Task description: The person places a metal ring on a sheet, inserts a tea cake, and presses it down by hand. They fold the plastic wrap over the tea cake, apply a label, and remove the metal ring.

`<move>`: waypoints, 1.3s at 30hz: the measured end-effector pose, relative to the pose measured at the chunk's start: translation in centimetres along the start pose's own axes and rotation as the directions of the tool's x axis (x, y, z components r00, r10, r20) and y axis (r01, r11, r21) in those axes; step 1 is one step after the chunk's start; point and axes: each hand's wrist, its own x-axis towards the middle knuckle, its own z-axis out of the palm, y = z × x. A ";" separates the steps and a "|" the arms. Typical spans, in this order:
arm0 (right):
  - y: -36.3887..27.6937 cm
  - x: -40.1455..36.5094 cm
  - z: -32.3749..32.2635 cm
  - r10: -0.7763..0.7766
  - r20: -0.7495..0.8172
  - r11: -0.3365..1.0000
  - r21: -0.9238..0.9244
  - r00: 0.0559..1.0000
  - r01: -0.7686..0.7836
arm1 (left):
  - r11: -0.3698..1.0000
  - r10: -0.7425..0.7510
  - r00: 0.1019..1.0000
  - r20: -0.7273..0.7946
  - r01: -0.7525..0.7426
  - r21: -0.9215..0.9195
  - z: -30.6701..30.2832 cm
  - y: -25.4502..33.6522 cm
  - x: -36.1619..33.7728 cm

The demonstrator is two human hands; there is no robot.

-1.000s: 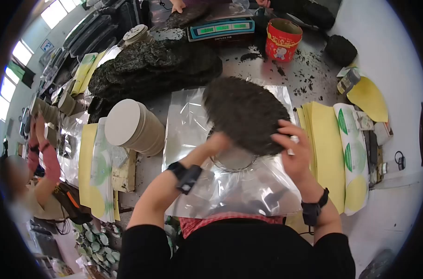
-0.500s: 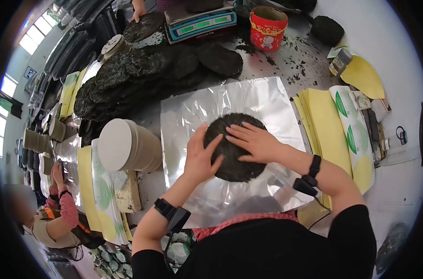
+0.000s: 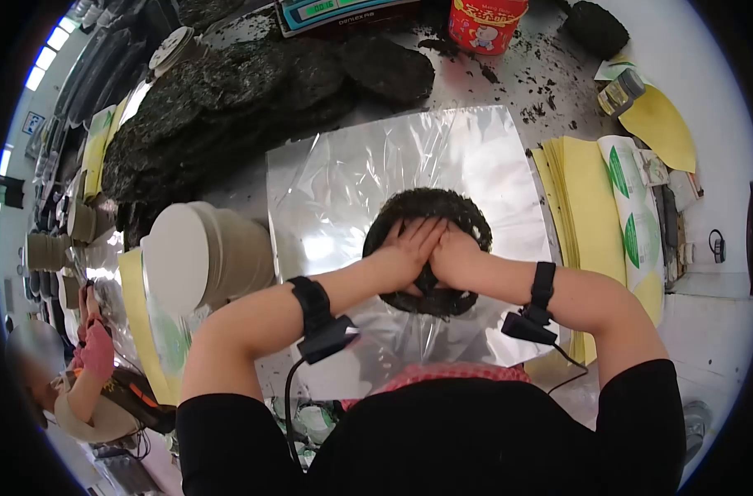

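Note:
A dark round cake of what looks like dried seaweed (image 3: 426, 205) lies on a clear, shiny plastic sheet (image 3: 327, 178). Both hands press into its middle, and its rim stands up around them, with small gaps on the right side. My left hand (image 3: 411, 248) is spread with fingers stretched forward across the centre. Close against it is my right hand (image 3: 456, 252), its fingers mostly hidden between the left hand and the cake. Each wrist carries a black strap with a small device.
Stacked dark cakes (image 3: 227, 107) sit behind the sheet. Round cream-coloured discs (image 3: 178, 256) are piled at left, yellow paper sheets (image 3: 587, 207) at right. A scale (image 3: 343, 15), red bucket (image 3: 485, 29) and jar (image 3: 621, 93) stand farther back. Another person (image 3: 91, 376) works at far left.
My hands, formerly apart and flat on the cake, have come together at its centre. The cake's middle is pressed in and its rim lifted. The head view has shifted.

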 end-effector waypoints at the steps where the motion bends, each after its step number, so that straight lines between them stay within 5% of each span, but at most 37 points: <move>1: 0.0 -0.3 -0.1 -0.026 -0.018 1.000 -0.012 0.999 0.026 | 0.999 0.009 1.000 -0.016 -0.009 -0.032 -0.2 0.2 -0.2; 4: 0.3 -0.5 0.0 -0.050 -0.161 0.999 0.007 0.986 0.052 | 0.986 0.031 0.987 -0.157 -0.056 -0.157 -1.1 0.1 -0.6; 7: 0.1 0.0 2.1 0.007 -0.558 0.994 0.092 0.830 0.053 | 0.945 -0.140 0.982 0.129 0.171 -0.280 -6.7 2.2 -3.1; 9: -0.2 -0.6 0.6 0.007 -0.418 0.991 0.124 0.909 0.050 | 0.967 -0.205 0.950 -0.236 0.160 -0.197 -8.1 3.2 -4.4; 11: 0.2 -0.7 -0.2 -0.013 -0.356 0.988 0.140 0.934 0.067 | 0.982 -0.178 0.693 -0.699 0.172 -0.079 -7.3 1.0 -3.1; 12: 0.6 -0.3 0.9 -0.034 -0.509 0.982 0.144 0.860 0.124 | 0.948 -0.319 0.668 -0.672 0.229 -0.221 -4.2 -0.9 -1.6; 13: 0.7 -0.4 0.4 -0.101 -0.487 0.953 0.204 0.867 0.225 | 0.924 -0.349 0.775 -0.526 0.193 -0.329 -3.1 -1.2 -1.2; 15: 1.1 -1.2 -2.3 -0.242 -0.451 0.857 0.316 0.859 0.408 | 0.907 -0.389 0.751 -0.534 0.209 -0.367 -1.8 -2.0 -0.7; 16: 0.5 -3.1 -3.3 -0.155 -0.535 0.754 0.479 0.831 0.449 | 0.896 -0.405 0.754 -0.518 0.215 -0.387 -1.8 -2.4 -0.6; 17: 0.5 -5.2 -6.0 0.028 -0.511 0.729 0.599 0.859 0.332 | 0.880 -0.428 0.759 -0.491 0.227 -0.417 -2.2 -1.9 -0.8; 19: 3.7 -3.1 -4.5 0.236 -0.853 0.912 0.359 0.465 0.197 | 0.902 -0.400 0.775 -0.490 0.240 -0.358 -2.0 -1.2 -1.1; 20: 5.3 -1.3 -3.6 0.254 -0.861 0.931 0.341 0.441 0.130 | 0.935 -0.345 0.784 -0.516 0.238 -0.264 -1.8 -1.1 -1.1; 23: 4.7 1.7 -0.7 0.329 -0.678 0.926 0.368 0.657 -0.083 | 0.949 -0.155 0.818 -0.554 0.279 0.145 -1.5 -1.6 -0.3; 24: 3.3 2.0 -1.0 0.366 -0.646 0.926 0.186 0.669 -0.327 | 0.927 -0.143 0.810 -0.569 0.311 0.211 -2.2 0.0 -0.5; 25: 3.0 2.1 -1.2 0.365 -0.671 0.918 0.146 0.645 -0.367 | 0.897 -0.122 0.801 -0.586 0.342 0.281 -2.6 1.0 -0.7; 26: 2.8 2.0 -1.3 0.362 -0.696 0.907 0.108 0.620 -0.408 | 0.908 -0.154 0.820 -0.552 0.338 0.249 -2.5 0.9 -0.7; 27: 2.3 1.5 -1.9 0.360 -0.718 0.892 0.077 0.595 -0.446 | 0.956 -0.280 0.810 -0.515 0.286 -0.068 -3.4 0.6 -0.7; 29: 1.0 -1.4 -2.9 0.293 -0.737 0.954 0.183 0.609 -0.238 | 0.735 -0.471 0.823 -0.316 0.169 -0.657 -5.1 -0.6 -1.4; 31: 0.7 -3.4 -4.5 0.156 -0.802 0.980 0.199 0.576 0.011 | 0.908 -0.389 0.565 -0.727 0.101 -0.407 -4.7 -2.5 -5.8; 33: 0.0 -3.6 -2.2 0.038 -0.736 0.849 0.380 0.676 0.366 | 0.742 -0.644 0.551 -0.530 0.283 -0.607 -3.0 -5.0 -8.5; 35: -1.9 -3.7 -0.9 -0.001 -0.542 0.960 0.234 0.840 0.152 | 0.478 -0.845 0.475 -0.244 0.468 -0.743 -0.5 -5.6 -11.6; 37: -2.0 -2.0 -0.7 0.036 -0.403 0.977 0.207 0.915 0.053 | 0.426 -0.849 0.487 -0.206 0.400 -0.812 0.2 -5.3 -12.5; 39: -2.5 -1.5 -0.8 0.063 -0.349 0.979 0.206 0.935 0.011 | 0.573 -0.681 0.614 -0.399 0.108 -0.812 -4.2 0.0 -11.0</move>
